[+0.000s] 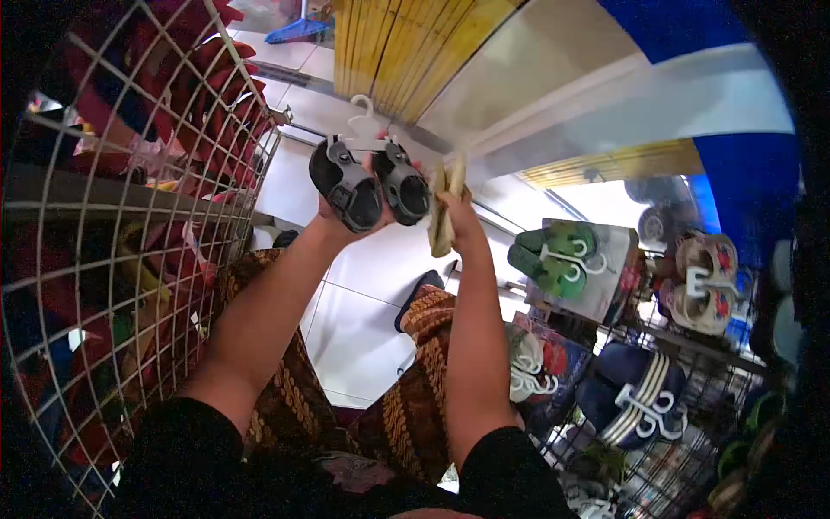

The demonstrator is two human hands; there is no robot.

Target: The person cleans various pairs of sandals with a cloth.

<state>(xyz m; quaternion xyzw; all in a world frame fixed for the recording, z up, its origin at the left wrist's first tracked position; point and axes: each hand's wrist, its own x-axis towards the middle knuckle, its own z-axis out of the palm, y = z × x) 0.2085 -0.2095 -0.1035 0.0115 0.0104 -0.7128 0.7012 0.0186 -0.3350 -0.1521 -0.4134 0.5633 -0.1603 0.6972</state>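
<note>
A pair of black and grey sandals [356, 192] hangs together on a white plastic hanger [364, 125], held up in front of me. My left hand [335, 221] is closed around them from below and behind, most of its fingers hidden by the shoes. Just right of the sandals, my right hand [462, 216] grips a folded, pale yellow cloth [443, 221]. The cloth's edge is close beside the right sandal.
A wire grid rack [186, 112] with red items rises along my left. On the right, a display rack carries green sandals [562, 259], beige sandals [705, 281] and navy slippers [627, 394] on white hangers. White floor tiles [359, 329] lie below.
</note>
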